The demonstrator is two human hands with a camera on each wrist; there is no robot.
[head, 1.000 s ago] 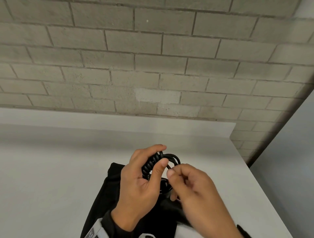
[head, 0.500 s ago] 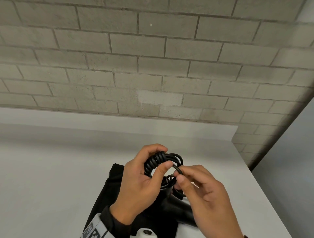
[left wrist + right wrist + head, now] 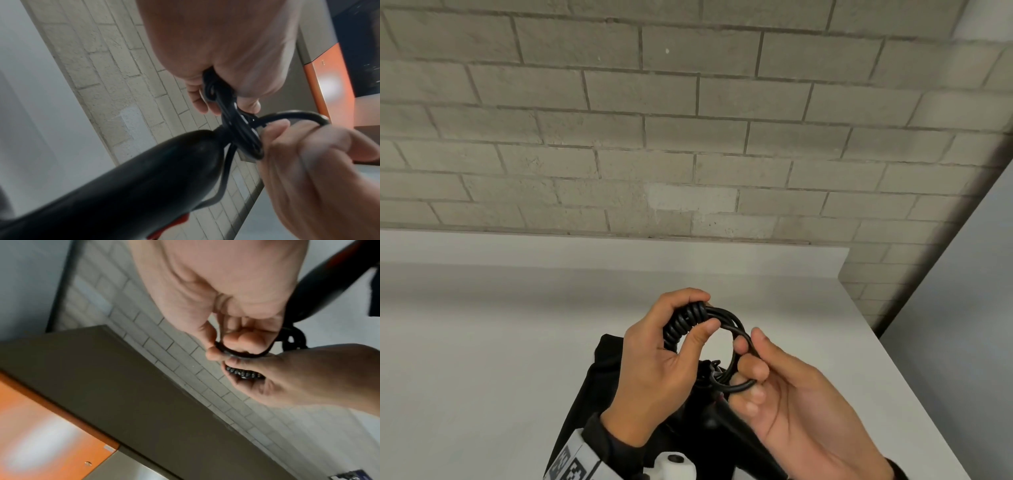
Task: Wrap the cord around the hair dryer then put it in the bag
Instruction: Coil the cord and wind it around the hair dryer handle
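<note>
My left hand (image 3: 674,342) grips a tight bundle of the black cord (image 3: 683,323), thumb pressed on the coils. From the bundle a loop of cord (image 3: 736,329) runs to my right hand (image 3: 753,370), whose curled fingers hold it. The black hair dryer (image 3: 736,431) hangs below both hands, its handle (image 3: 127,183) large in the left wrist view, a red switch low on it. In the right wrist view the loop (image 3: 240,353) lies round my right fingers. A black bag (image 3: 613,373) lies flat on the white table (image 3: 482,359) under the hands.
A grey block wall (image 3: 688,120) stands behind the table. The table's right edge (image 3: 887,349) drops off beside a pale wall. An orange and brown cabinet (image 3: 61,402) shows in the wrist views.
The right hand has pulled the cord loop out to the right and wider, away from the left hand's bundle. The left hand has kept its grip on the coils.
</note>
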